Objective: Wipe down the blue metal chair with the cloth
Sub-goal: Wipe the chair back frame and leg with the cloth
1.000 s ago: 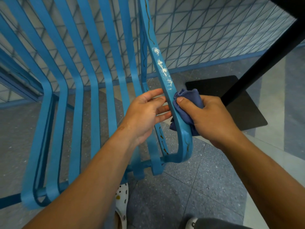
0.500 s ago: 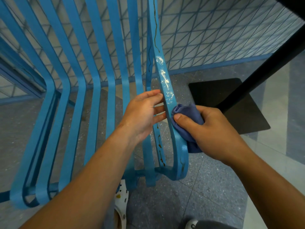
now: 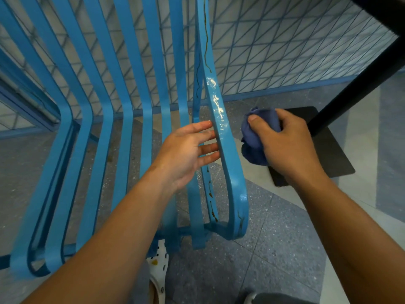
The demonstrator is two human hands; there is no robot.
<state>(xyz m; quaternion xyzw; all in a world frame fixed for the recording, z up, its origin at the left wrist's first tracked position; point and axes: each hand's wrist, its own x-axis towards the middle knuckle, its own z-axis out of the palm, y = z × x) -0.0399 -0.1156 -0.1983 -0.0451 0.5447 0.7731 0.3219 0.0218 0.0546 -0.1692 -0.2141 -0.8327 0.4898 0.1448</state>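
Blue metal slats of the chair [image 3: 129, 119] fill the left and middle of my view, and they curve from the back down into the seat. The outer slat on the right side carries a wet, shiny smear with whitish streaks on its upper part, and I see thin dark lines along its edge and near the bottom curl. My left hand [image 3: 186, 154] is at the inner side of this slat, with the fingers [image 3: 206, 148] straight and a little spread; their tips reach the slat's edge and partly pass behind it, so I cannot tell how firmly they press. My right hand [image 3: 285, 143] is just beside the slat on its outer side, not touching it. It grips the cloth [image 3: 255, 137], a dark blue one bunched into a ball, with the thumb laid over the top and the other fingers curled around the back. The cloth is apart from the metal, with a small gap of floor between them. Behind the right hand stands a black table leg [image 3: 355, 84] on a flat dark base plate [image 3: 328, 150]. Below the seat a white perforated shoe [image 3: 158, 270] shows on the grey speckled floor [image 3: 230, 270].
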